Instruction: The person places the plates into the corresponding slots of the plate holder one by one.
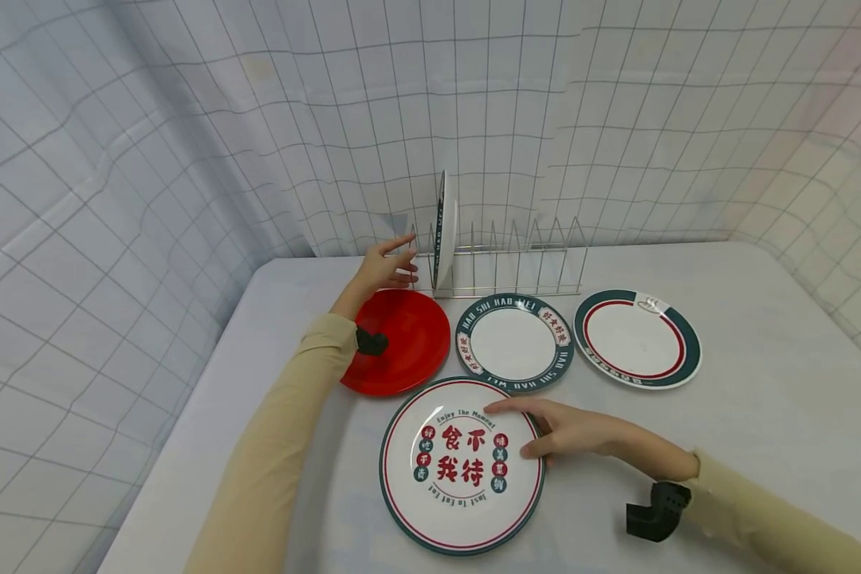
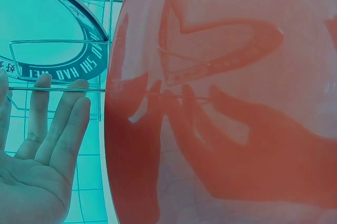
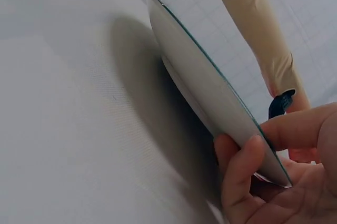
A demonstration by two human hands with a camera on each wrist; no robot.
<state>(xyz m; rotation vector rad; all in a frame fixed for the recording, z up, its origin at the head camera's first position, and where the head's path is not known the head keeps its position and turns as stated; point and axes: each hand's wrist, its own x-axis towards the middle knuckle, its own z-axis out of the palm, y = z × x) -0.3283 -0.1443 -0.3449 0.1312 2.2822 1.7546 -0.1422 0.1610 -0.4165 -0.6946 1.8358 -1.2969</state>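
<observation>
My right hand (image 1: 577, 430) pinches the right rim of a large white plate (image 1: 466, 510) with red lettering and a green edge. In the right wrist view, fingers (image 3: 245, 166) curl under that rim, and a shadow lies beneath the plate. My left hand (image 1: 386, 269) reaches to the left end of a wire dish rack (image 1: 531, 293). Its fingers (image 2: 66, 119) extend at the rack's wire, holding no plate. One white plate with a dark lettered rim (image 1: 445, 239) stands upright in the rack. Below the left wrist lies a red plate (image 1: 409, 351).
In front of the rack lie a plate with a dark green lettered rim (image 1: 513, 343) and, farther right, a plate with a green and red rim (image 1: 634, 335). A white cloth (image 1: 782, 383) covers the table. Grid-patterned curtains (image 1: 473, 96) hang behind and at the sides.
</observation>
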